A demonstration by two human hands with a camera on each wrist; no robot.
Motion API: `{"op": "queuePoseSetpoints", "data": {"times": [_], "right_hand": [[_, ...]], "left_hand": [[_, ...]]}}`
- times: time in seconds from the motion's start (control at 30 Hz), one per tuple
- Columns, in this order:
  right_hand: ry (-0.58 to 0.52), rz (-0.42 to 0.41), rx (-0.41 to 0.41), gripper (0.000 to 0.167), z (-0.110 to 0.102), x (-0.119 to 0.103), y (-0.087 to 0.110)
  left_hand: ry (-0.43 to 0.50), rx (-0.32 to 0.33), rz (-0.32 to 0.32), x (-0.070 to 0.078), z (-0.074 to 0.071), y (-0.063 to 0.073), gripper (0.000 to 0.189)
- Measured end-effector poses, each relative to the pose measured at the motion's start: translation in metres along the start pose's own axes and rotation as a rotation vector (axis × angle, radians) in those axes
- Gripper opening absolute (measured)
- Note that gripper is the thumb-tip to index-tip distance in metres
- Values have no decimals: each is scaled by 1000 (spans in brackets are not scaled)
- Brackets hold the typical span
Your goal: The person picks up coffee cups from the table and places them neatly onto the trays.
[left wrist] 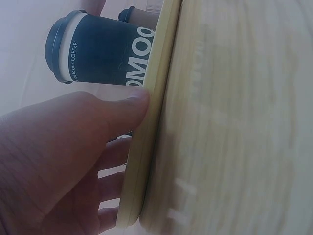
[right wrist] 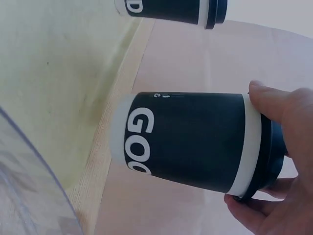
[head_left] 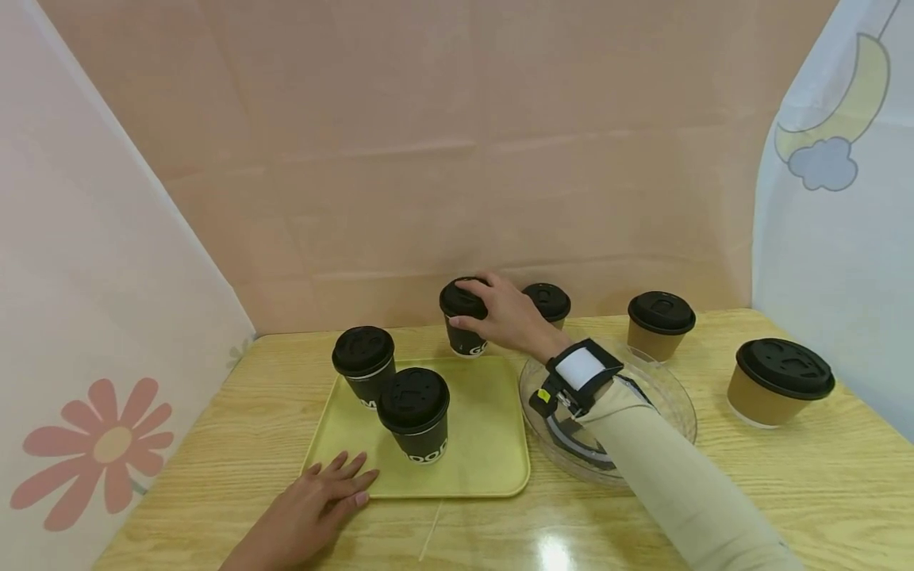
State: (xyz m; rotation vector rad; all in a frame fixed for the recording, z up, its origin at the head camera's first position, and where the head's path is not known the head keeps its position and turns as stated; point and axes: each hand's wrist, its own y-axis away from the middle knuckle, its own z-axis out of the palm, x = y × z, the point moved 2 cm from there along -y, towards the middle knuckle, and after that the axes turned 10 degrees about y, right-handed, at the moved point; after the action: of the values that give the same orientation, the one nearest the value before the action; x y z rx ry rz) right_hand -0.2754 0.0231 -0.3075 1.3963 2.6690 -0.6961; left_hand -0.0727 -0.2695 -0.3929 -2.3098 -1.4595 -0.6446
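Observation:
My right hand (head_left: pixel 505 314) grips a black paper coffee cup (right wrist: pixel 190 139) by its lid, with thumb and fingers around the lid's edge. That cup is upright at the back edge of the yellow tray (head_left: pixel 485 468), its white "GOO" lettering showing in the right wrist view. Two more black lidded coffee cups stand on the tray, one at the back left (head_left: pixel 371 387) and one near the middle (head_left: pixel 421 441). My left hand (head_left: pixel 310 501) rests on the tray's front left corner with fingers spread, its thumb along the rim in the left wrist view.
Right of the tray sits a round clear plastic dish (head_left: pixel 687 400), partly under my right forearm. Brown coffee cups with black lids stand behind it (head_left: pixel 550 301), at the back right (head_left: pixel 655 342) and far right (head_left: pixel 764 396). A fabric backdrop (head_left: pixel 457 159) closes off the table's back.

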Motion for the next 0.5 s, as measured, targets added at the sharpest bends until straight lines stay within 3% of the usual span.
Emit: {"op": "queuePoseSetpoints", "data": {"times": [0.5], "right_hand": [[-7, -90, -45, 63, 5, -21, 25]], "left_hand": [[26, -18, -29, 1, -1, 1, 40]]}}
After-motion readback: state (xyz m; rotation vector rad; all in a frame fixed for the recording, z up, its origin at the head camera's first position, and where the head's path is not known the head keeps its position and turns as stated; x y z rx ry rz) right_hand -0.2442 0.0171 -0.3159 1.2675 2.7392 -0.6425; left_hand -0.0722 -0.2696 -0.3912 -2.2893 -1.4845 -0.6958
